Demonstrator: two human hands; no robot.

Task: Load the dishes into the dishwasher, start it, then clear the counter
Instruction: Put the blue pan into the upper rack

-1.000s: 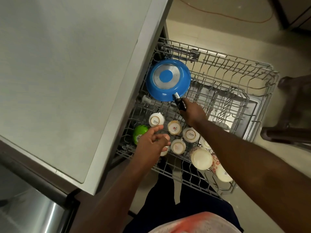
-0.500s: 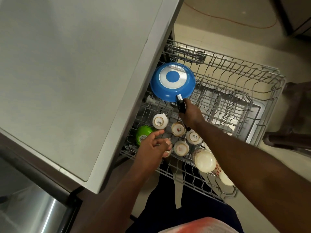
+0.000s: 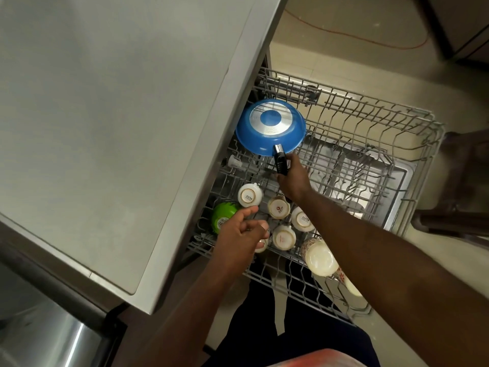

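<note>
Below the grey table, the dishwasher rack stands pulled out. The blue pan has barely moved: it lies upturned at the rack's back-left, my right hand still gripping its handle. My left hand hovers loose-fingered over the cups. I judge it seated and ready to release.

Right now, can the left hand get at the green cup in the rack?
Probably yes. The left hand is beside the green cup, nothing between them; the right hand holds the blue pan farther back, out of the way.

Beige floor, thin orange cable across top, dark wood furniture at rt, steel surface btm left
</note>
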